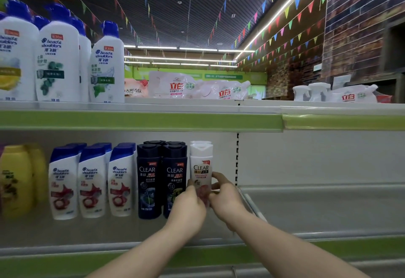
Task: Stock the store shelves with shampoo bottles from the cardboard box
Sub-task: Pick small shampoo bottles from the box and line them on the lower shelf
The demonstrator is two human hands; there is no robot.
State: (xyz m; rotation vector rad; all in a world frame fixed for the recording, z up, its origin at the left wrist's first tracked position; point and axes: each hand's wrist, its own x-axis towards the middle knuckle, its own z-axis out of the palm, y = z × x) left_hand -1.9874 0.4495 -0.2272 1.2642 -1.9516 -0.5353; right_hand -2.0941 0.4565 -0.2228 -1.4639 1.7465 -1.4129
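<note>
Two hands meet around one white bottle [201, 168] on the lower shelf [328, 207]. The left hand [189, 203] curls its fingers against the bottle's left side, and the right hand [223, 196] curls against its right side, so the bottle is pinched between them. Both hands look partly closed on it, not in a tight fist. I think they hold it this way to keep it straight while it stands at the end of the row (a push from one side only could tip it).

The white bottle stands upright, just beside two dark bottles [162, 179] to its left. Another white cap shows right behind it, so the bottles are lined up front to back. To its right the shelf is bare grey metal, smooth and a bit shiny. That leaves room for more bottles there.

The bottle looks like smooth plastic, tall and flat-fronted, with a wide white cap and a red picture low on its label. The dark bottles have the same shape. Further left stand white bottles with blue caps [92, 179], rounder at the shoulders.

The cardboard box is not in view.
</note>
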